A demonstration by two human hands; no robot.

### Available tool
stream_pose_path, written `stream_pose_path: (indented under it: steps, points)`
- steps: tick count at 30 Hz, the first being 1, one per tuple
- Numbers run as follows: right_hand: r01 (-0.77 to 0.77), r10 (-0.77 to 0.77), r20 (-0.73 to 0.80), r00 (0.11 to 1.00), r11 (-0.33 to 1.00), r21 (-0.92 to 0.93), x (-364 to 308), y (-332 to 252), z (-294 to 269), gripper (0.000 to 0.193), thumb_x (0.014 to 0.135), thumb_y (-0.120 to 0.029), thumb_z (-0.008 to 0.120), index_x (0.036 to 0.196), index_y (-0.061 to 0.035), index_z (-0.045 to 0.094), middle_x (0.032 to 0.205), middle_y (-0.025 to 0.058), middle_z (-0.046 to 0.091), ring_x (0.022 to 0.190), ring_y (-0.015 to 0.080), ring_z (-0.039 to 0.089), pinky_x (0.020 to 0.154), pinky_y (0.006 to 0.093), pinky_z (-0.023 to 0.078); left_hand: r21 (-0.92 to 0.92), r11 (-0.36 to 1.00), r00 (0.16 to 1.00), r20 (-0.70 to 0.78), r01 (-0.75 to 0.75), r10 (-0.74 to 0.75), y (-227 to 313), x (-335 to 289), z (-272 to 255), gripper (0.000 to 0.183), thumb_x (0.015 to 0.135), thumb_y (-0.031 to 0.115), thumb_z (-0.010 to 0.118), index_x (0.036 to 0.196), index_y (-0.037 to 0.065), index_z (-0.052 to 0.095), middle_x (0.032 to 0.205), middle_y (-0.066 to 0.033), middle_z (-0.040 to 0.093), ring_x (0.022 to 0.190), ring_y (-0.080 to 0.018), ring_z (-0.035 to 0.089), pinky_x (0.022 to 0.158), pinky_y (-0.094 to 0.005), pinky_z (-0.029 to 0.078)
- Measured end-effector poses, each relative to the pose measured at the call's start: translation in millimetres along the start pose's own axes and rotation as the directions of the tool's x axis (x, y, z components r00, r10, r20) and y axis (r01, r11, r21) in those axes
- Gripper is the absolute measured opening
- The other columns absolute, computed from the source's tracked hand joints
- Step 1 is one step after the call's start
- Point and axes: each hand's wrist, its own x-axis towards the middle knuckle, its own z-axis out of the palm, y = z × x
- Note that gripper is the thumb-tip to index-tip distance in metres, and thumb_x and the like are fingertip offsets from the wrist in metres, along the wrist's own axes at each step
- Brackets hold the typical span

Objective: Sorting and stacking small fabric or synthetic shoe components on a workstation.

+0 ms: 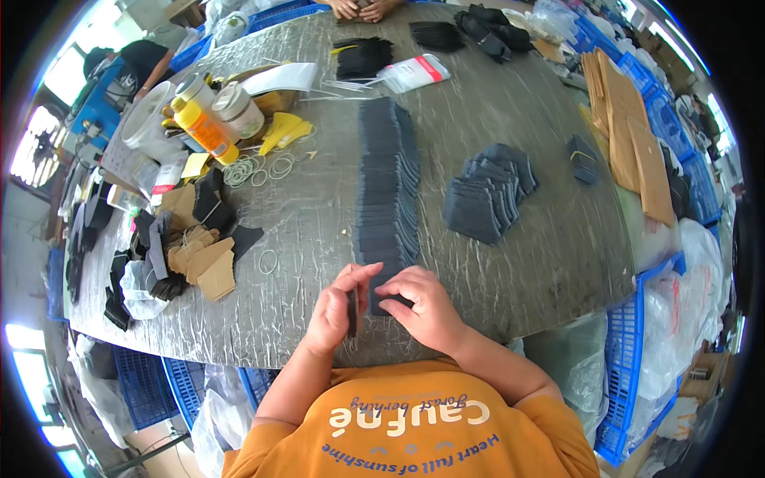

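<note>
A long row of overlapping dark blue-grey cut pieces [385, 183] runs away from me down the middle of the table. My left hand [339, 307] is closed around a thin dark stack held on edge, beside the row's near end. There, my right hand [422, 303] bends over the row, thumb and fingers pinching a dark piece at its end. To the right lies a fanned pile of similar dark pieces [488, 193], apart from both hands. A small banded bundle [584, 163] of dark pieces rests farther right.
On the left stand a yellow-orange bottle [205, 131], jars [237, 111], rubber bands [241, 170] and cardboard scraps [213, 267]. Black bundles [362, 60] lie at the far side, near another person's hands [358, 9]. Brown paper sheets [617, 119] and blue crates [625, 350] line the right.
</note>
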Motion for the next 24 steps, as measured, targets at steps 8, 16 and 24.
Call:
stream_pose_path:
  steps: [8, 16, 24]
  points:
    - [-0.270, 0.243, 0.144, 0.959, 0.939, 0.212, -10, -9, -8, 0.009, 0.079, -0.009, 0.070, 0.081, -0.0013, 0.066, 0.066, 0.0057, 0.062, 0.059, 0.0137, 0.056, 0.056, 0.0280, 0.043, 0.691, 0.675, 0.966, 0.195, -0.257, 0.168, 9, 12, 23, 0.079, 0.085, 0.066, 0.043, 0.123, -0.003, 0.053, 0.088, -0.0163, 0.049, 0.079, -0.0297, 0.050, 0.070, -0.0366, 0.044]
    - [-0.515, 0.332, 0.395, 0.857, 0.509, 0.690, -21, 3, -6, 0.002, 0.081, -0.003, 0.064, 0.083, -0.0039, 0.063, 0.075, -0.0024, 0.059, 0.069, 0.0051, 0.052, 0.064, 0.0216, 0.042, 0.209, 0.974, 0.982, 0.181, -0.086, 0.048, 0, 6, 35, 0.055, 0.087, 0.043, 0.057, 0.117, -0.003, 0.059, 0.094, -0.0080, 0.052, 0.084, -0.0195, 0.048, 0.081, -0.0316, 0.040]
    - [-0.269, 0.311, 0.231, 0.922, 0.085, 0.959, -15, 16, -14, 0.010, 0.086, -0.006, 0.044, 0.089, -0.0050, 0.053, 0.083, -0.0013, 0.051, 0.076, 0.0074, 0.046, 0.071, 0.0222, 0.038, 0.517, 0.854, 0.996, -0.039, -0.052, 0.084, 29, 25, 26, 0.021, 0.077, 0.010, 0.069, 0.097, 0.004, 0.068, 0.086, -0.0058, 0.059, 0.077, -0.0166, 0.053, 0.071, -0.0285, 0.044]
